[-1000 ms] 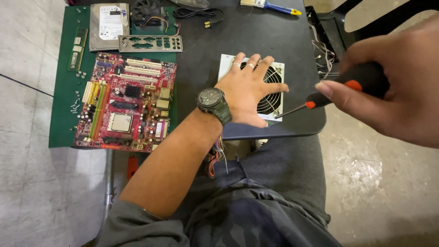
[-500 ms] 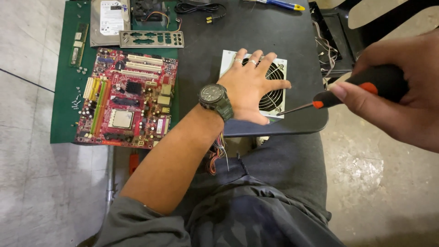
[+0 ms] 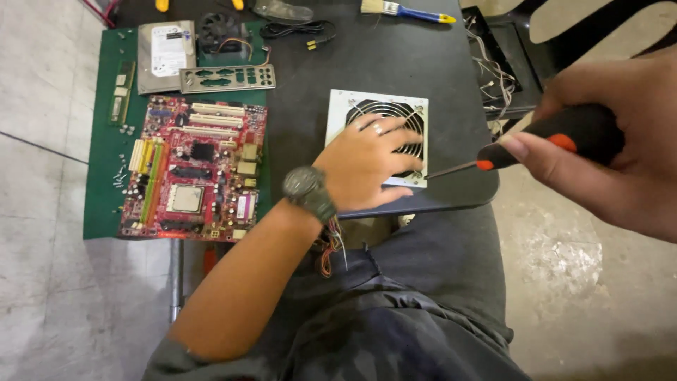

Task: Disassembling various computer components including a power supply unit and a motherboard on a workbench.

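My left hand [image 3: 370, 164] lies flat on a grey power supply box [image 3: 347, 106] with a round fan grille, pressing it onto the dark table [image 3: 395, 56]; a watch is on that wrist. My right hand [image 3: 606, 162] grips a screwdriver [image 3: 557, 137] with a black and orange handle. Its metal tip touches the box's near right corner, just beside my left fingertips.
A red motherboard [image 3: 194, 169] rests on a green mat [image 3: 102, 162] at left, with a hard drive [image 3: 166, 56], a metal port plate [image 3: 227, 79], memory sticks [image 3: 121, 92] and loose screws. A brush [image 3: 405, 10] and black cable [image 3: 296, 32] lie at the table's far side.
The view has shifted slightly. My left hand stays on the box; the screwdriver tip has moved in to the box's near right corner.
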